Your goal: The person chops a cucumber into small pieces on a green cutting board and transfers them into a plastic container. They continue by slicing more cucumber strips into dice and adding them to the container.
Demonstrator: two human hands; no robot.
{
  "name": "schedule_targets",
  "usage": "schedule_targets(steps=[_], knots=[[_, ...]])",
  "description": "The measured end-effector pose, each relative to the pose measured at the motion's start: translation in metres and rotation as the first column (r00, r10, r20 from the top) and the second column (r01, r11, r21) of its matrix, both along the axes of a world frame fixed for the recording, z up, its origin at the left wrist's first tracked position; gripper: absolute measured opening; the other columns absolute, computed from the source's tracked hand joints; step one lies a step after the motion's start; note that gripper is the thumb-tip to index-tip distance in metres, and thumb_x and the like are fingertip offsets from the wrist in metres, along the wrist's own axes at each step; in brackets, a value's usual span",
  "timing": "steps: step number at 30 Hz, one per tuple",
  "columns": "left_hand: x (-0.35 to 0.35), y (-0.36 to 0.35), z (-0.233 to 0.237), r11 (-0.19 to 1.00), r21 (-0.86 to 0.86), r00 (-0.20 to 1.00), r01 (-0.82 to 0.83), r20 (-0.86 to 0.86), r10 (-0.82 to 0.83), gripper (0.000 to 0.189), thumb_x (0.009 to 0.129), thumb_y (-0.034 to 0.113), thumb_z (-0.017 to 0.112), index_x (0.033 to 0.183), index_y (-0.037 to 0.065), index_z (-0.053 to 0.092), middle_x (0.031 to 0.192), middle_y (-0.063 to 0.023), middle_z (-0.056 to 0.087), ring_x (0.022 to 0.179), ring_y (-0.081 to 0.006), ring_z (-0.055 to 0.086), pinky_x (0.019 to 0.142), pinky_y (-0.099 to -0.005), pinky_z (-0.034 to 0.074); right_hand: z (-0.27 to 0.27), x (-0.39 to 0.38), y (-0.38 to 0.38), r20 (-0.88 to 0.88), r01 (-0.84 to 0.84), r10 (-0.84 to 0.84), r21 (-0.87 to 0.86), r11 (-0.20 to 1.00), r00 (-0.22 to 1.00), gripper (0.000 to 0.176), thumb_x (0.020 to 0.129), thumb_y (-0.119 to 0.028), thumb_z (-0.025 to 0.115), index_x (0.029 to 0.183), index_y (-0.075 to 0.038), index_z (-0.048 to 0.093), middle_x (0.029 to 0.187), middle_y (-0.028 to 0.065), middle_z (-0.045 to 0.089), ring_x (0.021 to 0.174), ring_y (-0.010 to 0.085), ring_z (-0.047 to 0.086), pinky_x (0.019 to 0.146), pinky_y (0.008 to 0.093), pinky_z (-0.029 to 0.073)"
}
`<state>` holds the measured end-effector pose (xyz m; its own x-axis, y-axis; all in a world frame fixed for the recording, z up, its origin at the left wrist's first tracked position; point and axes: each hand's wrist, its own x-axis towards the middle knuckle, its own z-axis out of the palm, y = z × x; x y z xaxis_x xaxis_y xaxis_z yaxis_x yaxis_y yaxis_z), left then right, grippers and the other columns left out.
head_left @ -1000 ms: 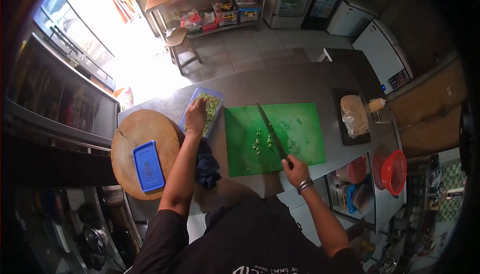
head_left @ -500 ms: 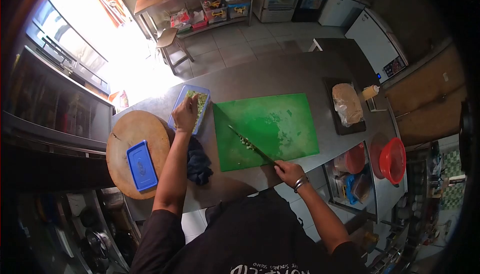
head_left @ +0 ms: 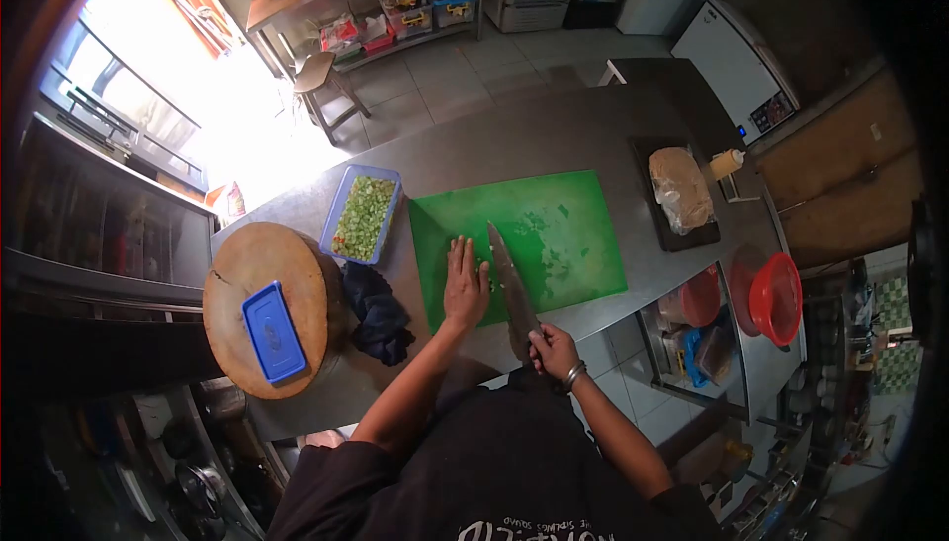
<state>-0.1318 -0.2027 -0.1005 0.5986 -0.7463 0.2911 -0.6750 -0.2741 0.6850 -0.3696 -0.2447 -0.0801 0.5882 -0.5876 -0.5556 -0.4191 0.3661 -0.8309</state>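
Note:
My right hand (head_left: pixel 555 350) is closed round the handle of a large kitchen knife (head_left: pixel 513 289). The blade lies over the green cutting board (head_left: pixel 578 244) and points away from me. Just left of the blade, my left hand (head_left: pixel 467 284) rests flat on the board with its fingers stretched out. A few small chopped green bits (head_left: pixel 493 282) show between that hand and the knife; the palm may hide more. Beyond the board's left edge stands a clear plastic container (head_left: pixel 325 236) with chopped green vegetable (head_left: pixel 365 215) inside.
A blue lid (head_left: pixel 275 331) lies on the round wooden block (head_left: pixel 232 274) at left. Beside it is a crumpled dark cloth (head_left: pixel 378 315). At right are a plastic-wrapped package (head_left: pixel 680 190) on a dark tray, a squeeze bottle (head_left: pixel 727 164) and a red basin (head_left: pixel 776 299).
My left hand has left the container and come down onto the board beside the knife. The knife has swung from a slant to nearly straight ahead, its blade now flatter.

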Motion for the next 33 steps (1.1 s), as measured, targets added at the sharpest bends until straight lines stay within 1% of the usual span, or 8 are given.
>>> schedule_targets(steps=[9, 14, 16, 19, 20, 25, 30, 33], knots=[[-0.016, 0.018, 0.009, 0.998, -0.027, 0.993, -0.064, -0.099, 0.061, 0.065, 0.105, 0.033, 0.05, 0.152, -0.007, 0.031, 0.158, -0.0282, 0.031, 0.149, -0.0424, 0.027, 0.123, -0.0487, 0.024, -0.008, 0.027, 0.019, -0.019, -0.083, 0.082, -0.044, 0.996, 0.996, 0.036, 0.099, -0.019, 0.063, 0.126, 0.005, 0.059, 0.065, 0.0053, 0.063, 0.048, 0.0102, 0.058, 0.041, 0.0289, 0.045], [-0.017, 0.003, 0.008, 0.972, -0.003, 0.962, -0.234, -0.146, 0.231, 0.059, 0.104, 0.022, 0.049, 0.153, -0.006, 0.03, 0.159, -0.0257, 0.03, 0.15, -0.04, 0.027, 0.123, -0.047, 0.024, -0.013, 0.038, 0.033, -0.015, -0.155, 0.154, -0.042, 0.987, 0.988, 0.026, 0.1, -0.016, 0.062, 0.115, 0.003, 0.06, 0.064, 0.0052, 0.063, 0.047, 0.0108, 0.058, 0.04, 0.0282, 0.045], [-0.015, 0.009, 0.006, 0.969, -0.107, 0.946, -0.222, -0.266, 0.187, 0.059, 0.098, 0.006, 0.049, 0.153, -0.005, 0.031, 0.16, -0.0244, 0.03, 0.15, -0.0389, 0.027, 0.123, -0.0467, 0.024, -0.014, 0.041, 0.037, 0.004, -0.17, 0.17, -0.05, 0.984, 0.985, 0.015, 0.1, -0.014, 0.06, 0.106, 0.0, 0.06, 0.065, 0.005, 0.063, 0.047, 0.0111, 0.058, 0.04, 0.028, 0.044], [-0.005, 0.01, 0.008, 0.955, -0.188, 0.959, -0.23, -0.21, 0.19, 0.065, 0.09, -0.006, 0.047, 0.153, -0.005, 0.032, 0.159, -0.0246, 0.031, 0.149, -0.0394, 0.028, 0.123, -0.0464, 0.025, -0.002, 0.051, 0.038, 0.016, -0.18, 0.181, -0.041, 0.983, 0.983, 0.015, 0.1, -0.013, 0.06, 0.105, 0.0, 0.06, 0.065, 0.0051, 0.063, 0.047, 0.0115, 0.058, 0.04, 0.0288, 0.044], [0.003, 0.008, 0.017, 0.953, -0.195, 0.959, -0.233, -0.208, 0.192, 0.065, 0.09, -0.006, 0.047, 0.153, -0.005, 0.032, 0.159, -0.0246, 0.031, 0.149, -0.0394, 0.028, 0.123, -0.0464, 0.025, 0.013, 0.061, 0.041, 0.008, -0.14, 0.141, -0.068, 0.988, 0.99, 0.016, 0.098, -0.016, 0.062, 0.096, 0.0, 0.061, 0.064, 0.0051, 0.062, 0.046, 0.0118, 0.058, 0.042, 0.0292, 0.046], [0.075, 0.002, 0.086, 0.918, -0.338, 0.976, -0.208, -0.002, 0.22, 0.071, 0.082, -0.013, 0.048, 0.151, -0.007, 0.034, 0.157, -0.0255, 0.034, 0.148, -0.0421, 0.03, 0.123, -0.047, 0.026, 0.069, 0.13, 0.038, 0.051, -0.149, 0.177, -0.347, 0.926, 0.983, 0.016, 0.097, -0.014, 0.061, 0.097, 0.003, 0.061, 0.063, 0.0068, 0.061, 0.047, 0.0132, 0.058, 0.043, 0.0303, 0.046], [0.158, 0.004, 0.117, 0.9, -0.35, 0.962, -0.259, -0.011, 0.273, 0.069, 0.082, -0.012, 0.049, 0.149, -0.008, 0.037, 0.155, -0.029, 0.036, 0.147, -0.0423, 0.032, 0.122, -0.0436, 0.029, 0.11, 0.191, 0.045, 0.249, -0.131, 0.147, -0.078, 0.988, 0.957, 0.021, 0.1, -0.02, 0.061, 0.096, 0.001, 0.063, 0.063, 0.0042, 0.063, 0.048, 0.0103, 0.059, 0.045, 0.0271, 0.046], [0.213, 0.009, 0.093, 0.931, -0.229, 0.958, -0.286, -0.056, 0.28, 0.064, 0.088, -0.006, 0.052, 0.15, -0.006, 0.037, 0.154, -0.027, 0.038, 0.148, -0.041, 0.031, 0.121, -0.0429, 0.03, 0.101, 0.183, 0.047, 0.217, -0.235, 0.259, -0.131, 0.963, 0.941, 0.023, 0.101, -0.023, 0.061, 0.097, 0.0, 0.064, 0.064, 0.0029, 0.063, 0.049, 0.0088, 0.059, 0.045, 0.0262, 0.046]])
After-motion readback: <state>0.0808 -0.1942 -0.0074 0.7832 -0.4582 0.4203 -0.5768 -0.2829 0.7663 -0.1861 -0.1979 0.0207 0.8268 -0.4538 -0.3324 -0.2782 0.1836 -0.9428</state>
